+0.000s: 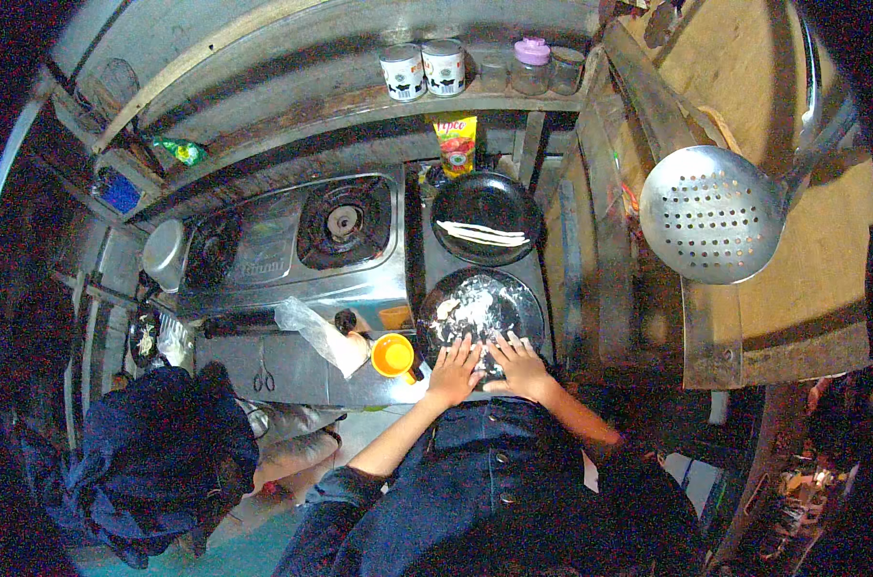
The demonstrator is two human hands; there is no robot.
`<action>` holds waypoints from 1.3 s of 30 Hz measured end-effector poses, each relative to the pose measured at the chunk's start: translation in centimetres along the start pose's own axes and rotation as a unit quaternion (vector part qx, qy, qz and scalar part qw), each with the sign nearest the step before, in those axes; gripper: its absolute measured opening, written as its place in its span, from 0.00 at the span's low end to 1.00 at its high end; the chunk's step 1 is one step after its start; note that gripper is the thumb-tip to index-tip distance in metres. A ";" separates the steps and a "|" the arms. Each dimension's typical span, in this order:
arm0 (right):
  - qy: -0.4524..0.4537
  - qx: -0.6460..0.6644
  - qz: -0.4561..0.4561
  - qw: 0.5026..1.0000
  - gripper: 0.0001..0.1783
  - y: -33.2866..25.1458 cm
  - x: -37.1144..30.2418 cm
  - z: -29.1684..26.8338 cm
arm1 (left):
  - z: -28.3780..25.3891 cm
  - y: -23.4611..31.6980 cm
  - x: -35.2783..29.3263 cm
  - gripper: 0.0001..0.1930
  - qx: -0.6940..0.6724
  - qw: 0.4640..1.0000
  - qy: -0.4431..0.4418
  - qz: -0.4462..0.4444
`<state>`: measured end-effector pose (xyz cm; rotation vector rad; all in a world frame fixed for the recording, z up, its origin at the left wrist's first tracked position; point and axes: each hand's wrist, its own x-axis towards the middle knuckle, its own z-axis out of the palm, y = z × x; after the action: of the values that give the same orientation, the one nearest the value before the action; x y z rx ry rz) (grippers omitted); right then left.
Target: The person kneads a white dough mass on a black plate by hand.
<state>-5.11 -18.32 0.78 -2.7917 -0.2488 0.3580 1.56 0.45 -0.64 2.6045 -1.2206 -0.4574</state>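
My left hand [455,371] and my right hand [519,369] lie side by side over the near edge of a round black plate [530,310], palms down with fingers stretched out and spread. White flour [475,300] is smeared and clumped across the plate. Whatever may lie under my palms is hidden. Just beyond, several long white dough strips [482,234] rest together on a second black plate [484,192]. An orange cup [393,356] stands left of my left hand. Beside the cup lies a clear plastic bag [326,335] with white powder in its end.
A two-burner gas stove [292,240] stands to the left, with scissors [263,370] in front of it. A perforated skimmer [713,216] hangs at the right. Cans [423,70] and jars [532,67] line the shelf. Another person [157,452] is at lower left.
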 end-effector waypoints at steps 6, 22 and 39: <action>0.050 -0.042 0.015 0.998 0.55 1.7 5.6 0.5 | 0.5 -1.9 5.2 0.33 0.043 0.994 0.097 -0.020; 0.031 -0.006 0.031 0.999 0.59 0.5 3.0 0.5 | -0.2 -0.6 2.9 0.34 0.005 0.999 0.031 -0.034; -0.010 -0.011 0.077 0.997 0.58 0.1 2.1 -0.9 | 0.0 -0.7 1.2 0.34 0.043 0.995 0.063 -0.063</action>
<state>-2.84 -18.23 1.10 -2.8388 -0.0428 0.4206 2.78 -0.05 -1.06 2.7487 -1.0624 -0.2632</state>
